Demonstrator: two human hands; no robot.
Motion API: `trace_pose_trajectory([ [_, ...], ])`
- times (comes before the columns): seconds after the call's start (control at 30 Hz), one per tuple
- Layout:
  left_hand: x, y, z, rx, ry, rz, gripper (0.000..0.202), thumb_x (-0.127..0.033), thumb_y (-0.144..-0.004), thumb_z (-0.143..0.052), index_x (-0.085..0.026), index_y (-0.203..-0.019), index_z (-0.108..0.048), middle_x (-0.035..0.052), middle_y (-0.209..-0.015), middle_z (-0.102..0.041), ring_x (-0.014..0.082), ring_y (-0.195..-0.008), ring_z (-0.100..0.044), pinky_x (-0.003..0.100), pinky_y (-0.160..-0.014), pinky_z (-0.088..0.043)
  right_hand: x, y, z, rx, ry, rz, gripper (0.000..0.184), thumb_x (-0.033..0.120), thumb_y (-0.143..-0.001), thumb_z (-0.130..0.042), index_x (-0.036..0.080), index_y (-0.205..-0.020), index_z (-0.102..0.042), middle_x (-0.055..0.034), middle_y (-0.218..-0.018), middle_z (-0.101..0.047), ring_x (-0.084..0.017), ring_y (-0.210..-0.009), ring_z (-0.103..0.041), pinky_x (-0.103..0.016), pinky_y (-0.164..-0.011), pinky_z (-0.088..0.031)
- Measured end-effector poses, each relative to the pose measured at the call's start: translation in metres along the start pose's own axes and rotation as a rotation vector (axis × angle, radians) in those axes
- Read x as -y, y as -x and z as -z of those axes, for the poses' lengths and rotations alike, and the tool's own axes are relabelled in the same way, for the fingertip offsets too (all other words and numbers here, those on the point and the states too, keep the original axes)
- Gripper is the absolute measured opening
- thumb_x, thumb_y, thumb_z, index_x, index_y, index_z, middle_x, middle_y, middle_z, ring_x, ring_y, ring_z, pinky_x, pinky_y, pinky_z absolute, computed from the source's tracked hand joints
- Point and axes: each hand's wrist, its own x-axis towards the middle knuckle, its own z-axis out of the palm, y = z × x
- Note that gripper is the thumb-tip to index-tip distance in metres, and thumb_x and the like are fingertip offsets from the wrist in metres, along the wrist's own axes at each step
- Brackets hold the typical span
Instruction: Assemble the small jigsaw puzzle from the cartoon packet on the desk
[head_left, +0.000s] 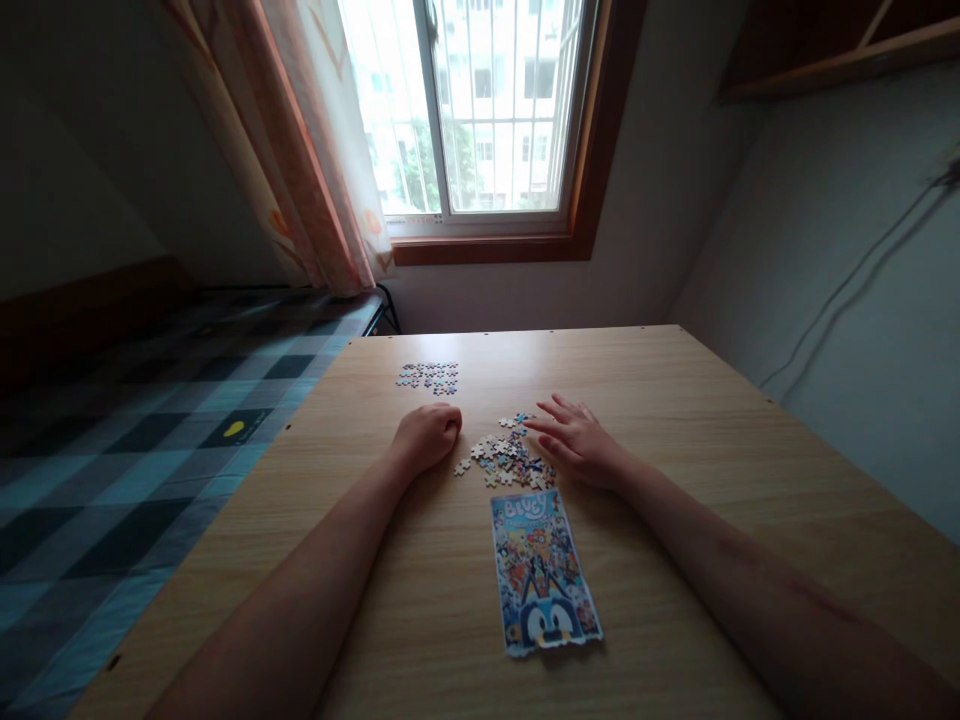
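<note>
Checkered bedding (157,440) flanks the wooden table (712,430). Puzzle pieces (448,379) in rows lie beyond the left hand (426,437), fingers curled, contents impossible to tell; then a loose pile (507,456), a Bluey sheet (541,570) nearer, and the right hand (579,440), fingers spread wide.

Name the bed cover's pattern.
The bed cover has blue, grey and black checks, seen in head view.

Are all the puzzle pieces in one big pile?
No, a loose pile of pieces lies near the right hand, and a separate group lies beyond the left hand.
</note>
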Motion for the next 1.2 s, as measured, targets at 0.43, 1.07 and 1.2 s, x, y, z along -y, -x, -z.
trace_pose_trajectory([
  [0.43,-0.017,0.005,0.007,0.024,0.286,-0.149,0.021,-0.013,-0.075,-0.049,-0.02,-0.077,-0.068,0.0011,-0.075,-0.067,0.0156,-0.071,-0.058,0.026,-0.069,-0.043,-0.002,0.0,-0.002,-0.084,-0.061,-0.008,0.048,0.049,-0.103,-0.029,0.03,-0.135,-0.061,-0.0095,-0.152,-0.045,-0.034,-0.147,-0.027,-0.066,-0.113,-0.024],
  [1.07,-0.02,0.01,0.014,0.131,0.323,-0.108,0.019,-0.038,-0.083,-0.062,-0.022,-0.087,-0.071,0.0006,-0.078,-0.067,0.0143,-0.069,-0.059,0.025,-0.064,-0.041,0.011,0.015,0.031,-0.075,-0.126,0.269,0.022,0.017,-0.074,-0.075,0.03,-0.092,-0.078,-0.0015,-0.145,-0.053,-0.03,-0.145,-0.034,-0.055,-0.114,-0.033],
  [1.2,-0.02,0.009,0.011,0.12,0.311,-0.117,0.019,-0.039,-0.084,-0.061,-0.022,-0.088,-0.071,0.0001,-0.079,-0.067,0.0137,-0.069,-0.059,0.024,-0.064,-0.04,0.015,0.015,0.033,0.023,-0.136,0.275,0.023,0.02,-0.075,-0.078,0.033,-0.094,-0.079,0.0003,-0.15,-0.048,-0.031,-0.147,-0.03,-0.056,-0.114,-0.032],
])
